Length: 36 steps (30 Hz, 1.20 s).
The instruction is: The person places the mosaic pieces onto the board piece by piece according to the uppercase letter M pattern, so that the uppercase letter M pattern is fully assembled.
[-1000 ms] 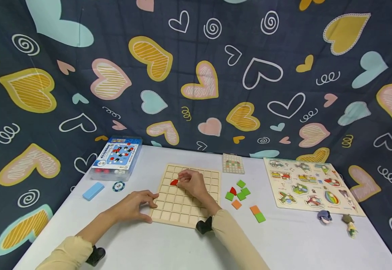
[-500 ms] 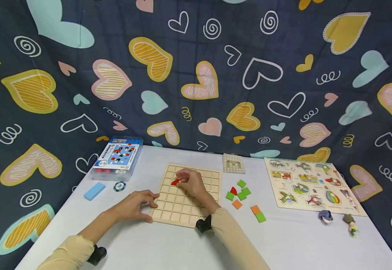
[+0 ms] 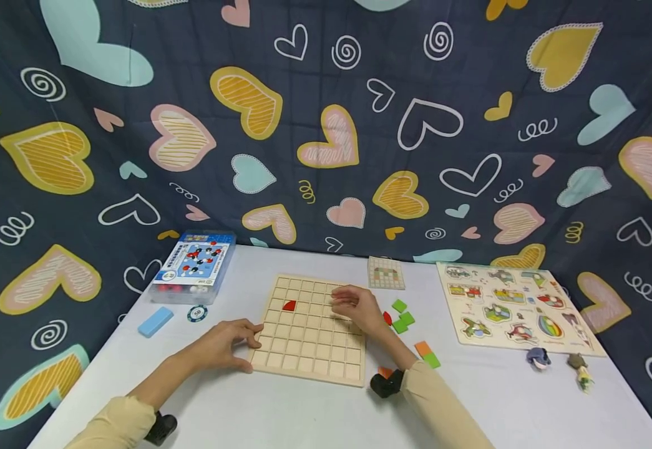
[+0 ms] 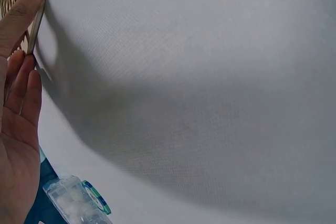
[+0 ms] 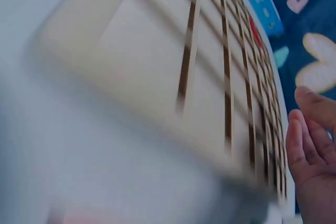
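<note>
The near left corner of the square pale-wood board with a grooved grid (image 3: 307, 349) is touched by the left hand (image 3: 221, 345): the thumb is set apart from the fingers, and the edge is met by the fingertips without being wrapped. Over the right side of the board the right hand (image 3: 362, 310) is held, its fingers loosely bent and its thumb and fingertips apart.

In a cell toward the board's far left, a small red quarter-round piece (image 3: 289, 305) is seated. Just right of the board, three small green square tiles (image 3: 399, 326) are grouped beside a second red piece (image 3: 387, 318), which is partly hidden by the right hand. Further right, an orange square tile (image 3: 423, 348) is laid against another green tile (image 3: 431, 360). By the board's near right corner, a second orange piece (image 3: 384, 371) is partly covered by the black wrist camera (image 3: 386, 384). Beyond the board's far right corner a beige patterned card (image 3: 385, 273) is placed.
</note>
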Each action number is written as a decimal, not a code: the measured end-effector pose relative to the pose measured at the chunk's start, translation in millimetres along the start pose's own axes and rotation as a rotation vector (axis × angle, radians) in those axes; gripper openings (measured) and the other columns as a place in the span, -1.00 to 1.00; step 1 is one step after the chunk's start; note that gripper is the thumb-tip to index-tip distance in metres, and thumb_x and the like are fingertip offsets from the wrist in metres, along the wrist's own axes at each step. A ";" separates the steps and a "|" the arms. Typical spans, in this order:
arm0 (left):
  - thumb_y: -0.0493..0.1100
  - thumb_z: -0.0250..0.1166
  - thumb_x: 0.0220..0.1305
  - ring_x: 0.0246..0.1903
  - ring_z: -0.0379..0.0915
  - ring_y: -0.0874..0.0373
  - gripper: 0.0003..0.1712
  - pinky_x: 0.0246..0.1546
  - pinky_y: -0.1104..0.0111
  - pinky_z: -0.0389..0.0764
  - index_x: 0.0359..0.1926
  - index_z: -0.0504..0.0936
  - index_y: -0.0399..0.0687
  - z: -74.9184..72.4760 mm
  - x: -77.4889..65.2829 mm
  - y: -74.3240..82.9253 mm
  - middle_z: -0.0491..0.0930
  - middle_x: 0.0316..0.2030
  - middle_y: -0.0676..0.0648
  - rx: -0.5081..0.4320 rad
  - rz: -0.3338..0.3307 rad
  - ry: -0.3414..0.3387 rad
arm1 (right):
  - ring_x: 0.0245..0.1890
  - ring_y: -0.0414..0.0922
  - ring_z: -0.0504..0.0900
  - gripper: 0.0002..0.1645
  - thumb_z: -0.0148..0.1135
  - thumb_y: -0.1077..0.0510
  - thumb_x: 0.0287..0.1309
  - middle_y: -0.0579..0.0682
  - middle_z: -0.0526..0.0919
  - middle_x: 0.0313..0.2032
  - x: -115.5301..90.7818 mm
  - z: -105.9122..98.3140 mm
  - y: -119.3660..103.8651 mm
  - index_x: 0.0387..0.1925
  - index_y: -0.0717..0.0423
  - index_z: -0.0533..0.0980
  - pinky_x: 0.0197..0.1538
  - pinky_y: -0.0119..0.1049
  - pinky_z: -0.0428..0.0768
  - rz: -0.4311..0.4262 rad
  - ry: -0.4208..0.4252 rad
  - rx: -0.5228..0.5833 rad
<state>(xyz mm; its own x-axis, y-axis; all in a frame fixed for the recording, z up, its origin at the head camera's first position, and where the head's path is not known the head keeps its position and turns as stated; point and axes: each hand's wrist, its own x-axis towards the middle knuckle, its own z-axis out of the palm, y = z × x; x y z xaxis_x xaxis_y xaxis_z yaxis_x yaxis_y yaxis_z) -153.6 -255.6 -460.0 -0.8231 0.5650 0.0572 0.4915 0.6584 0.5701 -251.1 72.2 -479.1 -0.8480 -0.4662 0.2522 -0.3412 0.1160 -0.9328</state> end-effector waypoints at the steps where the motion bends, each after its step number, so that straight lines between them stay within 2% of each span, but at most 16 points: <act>1: 0.04 0.55 -0.17 0.05 0.49 -0.08 -0.56 0.08 0.03 0.47 -0.21 0.71 0.01 0.6 -0.3 -0.2 0.56 0.10 -0.17 0.000 -0.001 0.002 | -0.10 0.25 0.62 -0.57 0.28 0.45 0.08 0.45 0.59 -0.10 -4.6 -8.0 1.5 0.01 0.52 0.46 -0.03 -0.20 0.63 0.008 0.000 -0.004; 3: 0.05 0.54 -0.17 0.06 0.49 -0.08 -0.56 0.08 0.04 0.47 -0.22 0.71 0.03 1.2 -0.9 -0.5 0.56 0.10 -0.17 0.000 -0.004 0.004 | -0.10 0.24 0.63 -0.58 0.28 0.43 0.09 0.43 0.59 -0.10 -13.1 -23.1 6.9 0.02 0.50 0.47 -0.05 -0.27 0.63 0.022 0.013 -0.021; 10: 0.04 0.54 -0.16 0.07 0.49 -0.09 -0.58 0.07 0.05 0.48 -0.22 0.70 0.02 0.3 -2.4 0.1 0.56 0.09 -0.17 -0.009 0.002 0.015 | -0.11 0.17 0.64 -0.60 0.31 0.38 0.09 0.35 0.63 -0.09 -41.2 -72.2 9.9 -0.01 0.44 0.51 -0.06 -0.33 0.63 0.068 0.090 -0.085; 17: 0.07 0.53 -0.15 0.07 0.48 -0.10 -0.57 0.08 0.08 0.49 -0.22 0.70 0.03 0.7 -5.2 -1.3 0.56 0.10 -0.18 -0.018 0.005 0.024 | -0.18 0.03 0.66 -0.64 0.30 0.44 0.06 0.35 0.63 -0.14 -55.4 -105.9 18.7 -0.06 0.45 0.53 -0.15 -0.49 0.62 0.080 0.176 -0.153; 22: 0.10 0.52 -0.15 0.07 0.48 -0.08 -0.57 0.09 0.08 0.48 -0.22 0.69 0.06 1.1 -5.2 -2.3 0.56 0.11 -0.17 -0.016 0.000 0.024 | -0.19 0.03 0.66 -0.63 0.35 0.44 0.01 0.31 0.65 -0.17 -53.6 -111.9 24.2 -0.08 0.41 0.54 -0.18 -0.54 0.60 0.116 0.252 -0.221; 26: 0.11 0.52 -0.16 0.08 0.48 -0.09 -0.57 0.09 0.06 0.47 -0.23 0.69 0.07 1.3 -4.9 -2.7 0.55 0.11 -0.17 -0.022 -0.004 0.023 | -0.19 0.05 0.66 -0.59 0.41 0.40 -0.05 0.26 0.67 -0.19 -48.7 -108.5 28.7 -0.09 0.39 0.55 -0.21 -0.55 0.59 0.176 0.271 -0.288; 30: 0.11 0.52 -0.16 0.08 0.48 -0.09 -0.58 0.09 0.04 0.47 -0.24 0.69 0.08 1.9 -3.6 -2.8 0.55 0.12 -0.16 -0.020 -0.003 0.019 | -0.19 0.08 0.66 -0.58 0.42 0.43 -0.10 0.25 0.68 -0.20 -43.4 -106.2 30.7 -0.12 0.39 0.55 -0.24 -0.54 0.60 0.200 0.282 -0.333; 33: 0.09 0.52 -0.16 0.08 0.47 -0.10 -0.59 0.10 0.03 0.45 -0.24 0.69 0.07 2.4 -2.3 -2.7 0.55 0.12 -0.16 -0.019 0.000 0.017 | -0.15 0.10 0.65 -0.58 0.38 0.50 -0.10 0.26 0.67 -0.18 -40.9 -108.7 31.0 -0.10 0.39 0.55 -0.22 -0.54 0.60 0.220 0.283 -0.314; 36: 0.08 0.53 -0.17 0.08 0.47 -0.10 -0.58 0.10 0.02 0.45 -0.23 0.69 0.06 2.7 -1.5 -2.8 0.55 0.12 -0.17 -0.019 0.002 0.018 | -0.10 0.12 0.62 -0.55 0.34 0.53 -0.07 0.28 0.65 -0.13 -40.4 -114.7 31.8 -0.05 0.40 0.52 -0.16 -0.52 0.60 0.239 0.250 -0.291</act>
<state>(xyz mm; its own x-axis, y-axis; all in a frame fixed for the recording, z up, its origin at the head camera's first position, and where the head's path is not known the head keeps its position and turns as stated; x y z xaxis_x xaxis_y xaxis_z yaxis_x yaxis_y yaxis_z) -153.0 -256.9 -463.9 -0.8272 0.5572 0.0728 0.4877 0.6474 0.5857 -274.2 195.3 -489.4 -0.9765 -0.1745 0.1263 -0.1936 0.4531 -0.8702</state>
